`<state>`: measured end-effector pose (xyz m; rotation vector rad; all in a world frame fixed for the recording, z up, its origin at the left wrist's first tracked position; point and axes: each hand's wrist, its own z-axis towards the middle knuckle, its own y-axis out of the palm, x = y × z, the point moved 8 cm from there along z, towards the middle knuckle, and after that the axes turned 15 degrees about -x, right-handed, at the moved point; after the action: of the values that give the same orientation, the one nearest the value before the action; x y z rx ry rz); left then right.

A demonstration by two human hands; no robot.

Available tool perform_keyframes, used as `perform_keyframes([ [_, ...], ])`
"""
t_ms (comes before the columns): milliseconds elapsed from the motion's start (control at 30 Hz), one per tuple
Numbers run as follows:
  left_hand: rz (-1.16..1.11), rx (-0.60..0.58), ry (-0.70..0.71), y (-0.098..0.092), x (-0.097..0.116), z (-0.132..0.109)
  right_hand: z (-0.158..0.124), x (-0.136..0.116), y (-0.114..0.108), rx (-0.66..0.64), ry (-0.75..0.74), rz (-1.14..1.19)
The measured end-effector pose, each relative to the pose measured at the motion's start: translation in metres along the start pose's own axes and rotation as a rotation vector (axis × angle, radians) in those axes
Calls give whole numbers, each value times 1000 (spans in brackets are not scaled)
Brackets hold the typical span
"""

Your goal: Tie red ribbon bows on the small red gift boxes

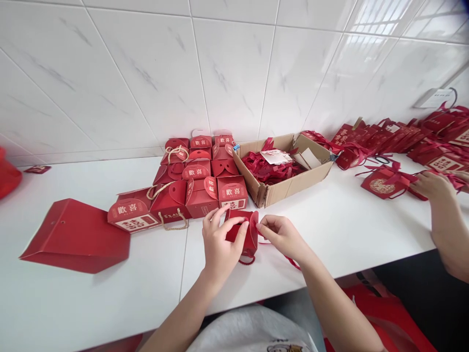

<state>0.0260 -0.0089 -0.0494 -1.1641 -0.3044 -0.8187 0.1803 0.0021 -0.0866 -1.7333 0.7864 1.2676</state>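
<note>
A small red gift box (249, 239) stands on the white table close to its front edge, with a dark red cord loop at its lower front. My left hand (225, 239) grips the box from the left, thumb and fingers curled over its top. At the box's right side, my right hand (280, 234) pinches the edge of a rounded flap or a ribbon there; which of the two is hidden by the fingers. A red ribbon (292, 263) trails below my right wrist.
Rows of red gift boxes (200, 190) stand behind my left hand. A cardboard box (289, 186) holds red ribbons and cards. A large red box (78, 234) lies at left. On the right, a co-worker's hands (436, 188) handle ribboned boxes; more boxes (392, 134) line the wall.
</note>
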Motion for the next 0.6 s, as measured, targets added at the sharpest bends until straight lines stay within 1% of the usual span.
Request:
perform_keyframes([
  [133, 1, 3, -43, 2, -1, 6, -2, -2, 1, -6, -14, -59],
  [300, 11, 2, -14, 2, 1, 13, -5, -5, 3, -13, -19, -99],
  [367, -15, 21, 12, -4, 4, 15, -6, -6, 1, 11, -24, -131],
  [500, -47, 58, 75, -22, 15, 21, -7, -13, -16, 179, -79, -215],
  [533, -59, 59, 87, -26, 17, 23, -5, -17, -18, 190, -118, -223],
  [600, -104, 42, 104, -32, 20, 28, 2, -29, -14, 122, -212, -201],
])
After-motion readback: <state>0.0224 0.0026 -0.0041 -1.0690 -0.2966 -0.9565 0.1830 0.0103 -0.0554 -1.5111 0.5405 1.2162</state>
